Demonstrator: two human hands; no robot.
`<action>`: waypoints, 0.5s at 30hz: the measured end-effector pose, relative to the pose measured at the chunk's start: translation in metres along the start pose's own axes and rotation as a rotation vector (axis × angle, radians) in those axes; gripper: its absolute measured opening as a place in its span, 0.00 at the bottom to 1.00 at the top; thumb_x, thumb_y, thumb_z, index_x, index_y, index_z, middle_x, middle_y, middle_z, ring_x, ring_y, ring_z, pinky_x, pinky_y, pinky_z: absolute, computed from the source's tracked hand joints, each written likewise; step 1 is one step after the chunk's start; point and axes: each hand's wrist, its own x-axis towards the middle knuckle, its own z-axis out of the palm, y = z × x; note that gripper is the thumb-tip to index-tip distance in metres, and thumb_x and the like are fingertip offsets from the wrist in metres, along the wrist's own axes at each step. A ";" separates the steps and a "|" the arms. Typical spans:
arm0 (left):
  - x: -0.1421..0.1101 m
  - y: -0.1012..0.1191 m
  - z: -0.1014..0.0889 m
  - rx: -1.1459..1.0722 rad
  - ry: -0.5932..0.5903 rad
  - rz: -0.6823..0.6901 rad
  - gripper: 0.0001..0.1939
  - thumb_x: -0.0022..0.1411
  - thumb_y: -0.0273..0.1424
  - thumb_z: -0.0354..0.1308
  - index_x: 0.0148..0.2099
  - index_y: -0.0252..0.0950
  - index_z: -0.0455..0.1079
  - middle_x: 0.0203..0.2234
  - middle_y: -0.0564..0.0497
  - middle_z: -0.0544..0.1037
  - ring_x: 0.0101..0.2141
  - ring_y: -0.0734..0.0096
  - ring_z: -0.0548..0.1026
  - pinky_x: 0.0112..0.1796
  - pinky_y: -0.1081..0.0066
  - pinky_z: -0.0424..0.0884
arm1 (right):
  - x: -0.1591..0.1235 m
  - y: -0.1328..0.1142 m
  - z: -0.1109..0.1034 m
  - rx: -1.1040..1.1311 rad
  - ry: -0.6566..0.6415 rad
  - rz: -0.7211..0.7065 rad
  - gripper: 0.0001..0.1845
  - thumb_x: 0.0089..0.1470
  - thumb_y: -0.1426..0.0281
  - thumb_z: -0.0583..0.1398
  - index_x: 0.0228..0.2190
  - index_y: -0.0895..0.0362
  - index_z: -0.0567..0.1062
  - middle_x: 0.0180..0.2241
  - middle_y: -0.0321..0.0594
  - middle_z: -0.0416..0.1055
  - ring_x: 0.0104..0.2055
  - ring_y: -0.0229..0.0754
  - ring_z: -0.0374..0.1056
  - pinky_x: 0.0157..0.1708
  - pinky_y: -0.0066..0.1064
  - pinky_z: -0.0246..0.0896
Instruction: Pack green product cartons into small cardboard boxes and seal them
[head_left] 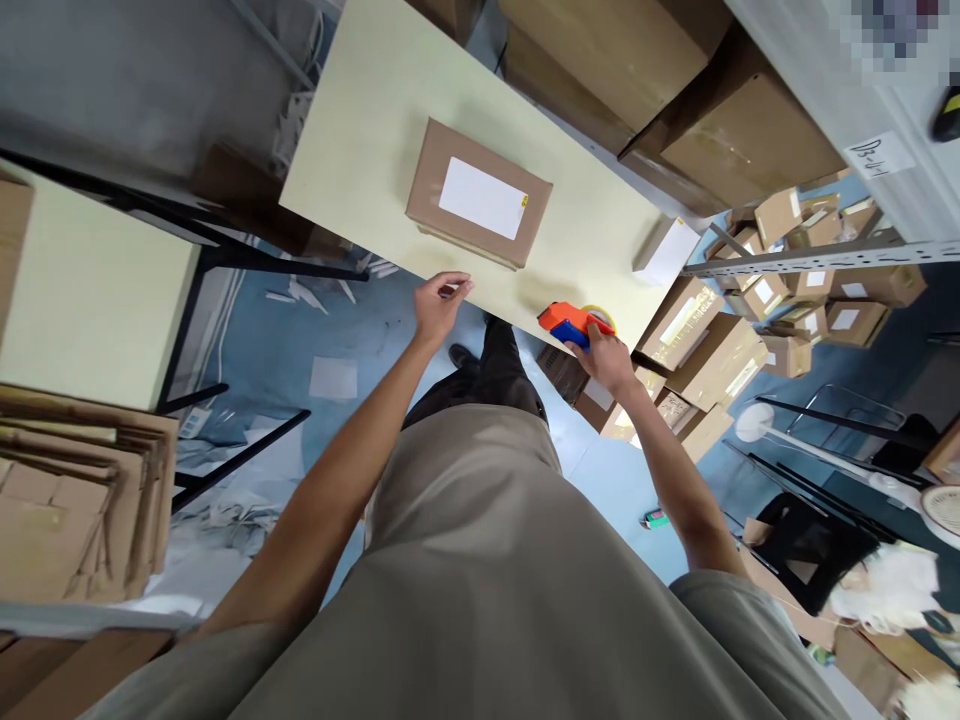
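Note:
A tape dispenser point(568, 323), orange and blue with a yellow-edged roll, is in my right hand point(609, 358). The fingers are wrapped round it, over the near edge of the pale table point(360, 130). My left hand point(439, 310) hovers at the same edge, fingers loosely curved and thumb a little apart, with nothing visible in it. Just beyond that hand, and not touched by either hand, lies a closed brown cardboard box point(424, 180). It has a white label point(482, 198) with a small yellow mark on its top.
A small white box point(667, 250) stands at the table's right end. Large cartons point(600, 60) line the far side. More boxes point(697, 350) are stacked beyond the right end. Flattened cardboard point(75, 500) leans at left, and paper scraps point(334, 378) lie on the blue floor.

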 end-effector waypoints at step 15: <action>0.052 -0.030 0.089 -0.255 0.313 -0.227 0.27 0.76 0.48 0.64 0.68 0.38 0.76 0.65 0.36 0.79 0.59 0.53 0.84 0.60 0.53 0.83 | 0.057 -0.025 0.033 0.141 0.216 0.069 0.27 0.80 0.53 0.51 0.58 0.64 0.73 0.50 0.64 0.81 0.56 0.63 0.78 0.65 0.53 0.67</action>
